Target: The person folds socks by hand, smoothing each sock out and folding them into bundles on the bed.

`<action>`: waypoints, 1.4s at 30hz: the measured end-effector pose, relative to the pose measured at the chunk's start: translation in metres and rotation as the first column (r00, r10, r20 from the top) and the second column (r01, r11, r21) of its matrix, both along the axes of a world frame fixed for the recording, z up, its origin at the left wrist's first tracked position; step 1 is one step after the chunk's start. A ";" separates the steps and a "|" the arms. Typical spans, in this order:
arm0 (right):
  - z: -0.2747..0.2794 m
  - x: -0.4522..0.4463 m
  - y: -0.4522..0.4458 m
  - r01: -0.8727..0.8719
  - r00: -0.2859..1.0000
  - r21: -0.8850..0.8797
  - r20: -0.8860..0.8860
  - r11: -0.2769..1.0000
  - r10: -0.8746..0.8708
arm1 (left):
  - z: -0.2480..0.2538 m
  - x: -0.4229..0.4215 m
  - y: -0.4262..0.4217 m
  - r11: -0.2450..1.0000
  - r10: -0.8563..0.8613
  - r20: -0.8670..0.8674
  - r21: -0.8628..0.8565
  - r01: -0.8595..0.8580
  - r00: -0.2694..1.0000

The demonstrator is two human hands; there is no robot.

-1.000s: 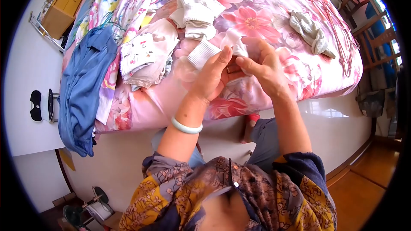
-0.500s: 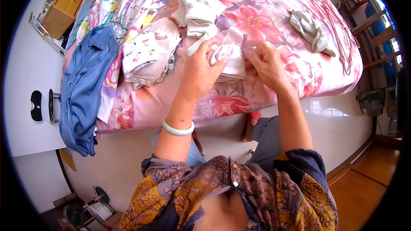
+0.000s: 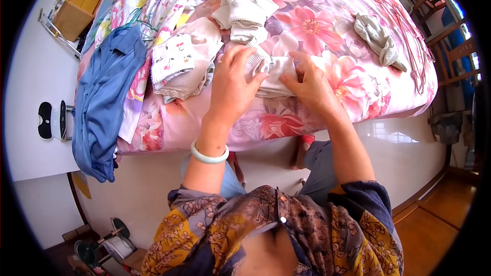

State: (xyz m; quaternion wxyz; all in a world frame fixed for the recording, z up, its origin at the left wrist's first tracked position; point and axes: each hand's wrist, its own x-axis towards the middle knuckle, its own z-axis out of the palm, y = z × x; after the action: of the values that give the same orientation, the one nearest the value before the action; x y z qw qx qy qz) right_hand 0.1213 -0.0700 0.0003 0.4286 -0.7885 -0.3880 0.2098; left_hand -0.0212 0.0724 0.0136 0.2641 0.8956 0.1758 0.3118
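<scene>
A white sock-like piece with a ribbed cuff (image 3: pixel 276 77) lies on the flowered bedspread (image 3: pixel 312 28), between my hands. My left hand (image 3: pixel 236 79) is at its ribbed end, fingers apart and touching the cloth. On the other end rests my right hand (image 3: pixel 307 79), its thumb and fingers closed round the edge of the fabric. Just beyond is a bundle of folded white socks (image 3: pixel 244 13). Left of my left hand sits a pile of folded light clothes (image 3: pixel 197 51) with a cherry-print piece (image 3: pixel 173 59) on top.
A blue garment (image 3: pixel 105 97) hangs over the bed's left edge. Toward the right lie a crumpled grey sock (image 3: pixel 378 41) and a bundle of pink cord (image 3: pixel 409 38). Wooden chairs (image 3: pixel 455 53) stand beyond the bed's right side. A yellow cabinet (image 3: pixel 84 0) is at the upper left.
The white piece, earlier bunched in my hands, now lies spread flatter on the bed. My left hand has moved left and opened; my right hand has come down onto the cloth.
</scene>
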 end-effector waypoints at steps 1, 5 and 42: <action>-0.001 0.000 0.000 0.008 1.000 0.007 -0.006 1.000 -0.008 | 0.004 0.000 0.000 0.997 -0.028 0.061 0.072 0.023 0.998; -0.001 -0.002 0.000 0.039 0.998 0.044 -0.050 0.998 -0.036 | 0.004 -0.001 -0.016 0.977 -0.204 0.097 0.085 0.196 0.974; 0.009 -0.015 -0.003 0.174 0.631 0.288 -0.767 0.942 0.118 | -0.003 0.000 -0.015 0.790 -0.043 0.084 -0.607 0.085 0.996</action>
State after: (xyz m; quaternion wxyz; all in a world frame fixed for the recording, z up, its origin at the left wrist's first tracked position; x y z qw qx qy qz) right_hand 0.1063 -0.0727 0.0092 0.6841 -0.5425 -0.1831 0.4519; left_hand -0.0212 0.0576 0.0105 0.5543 0.7576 0.2278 0.2587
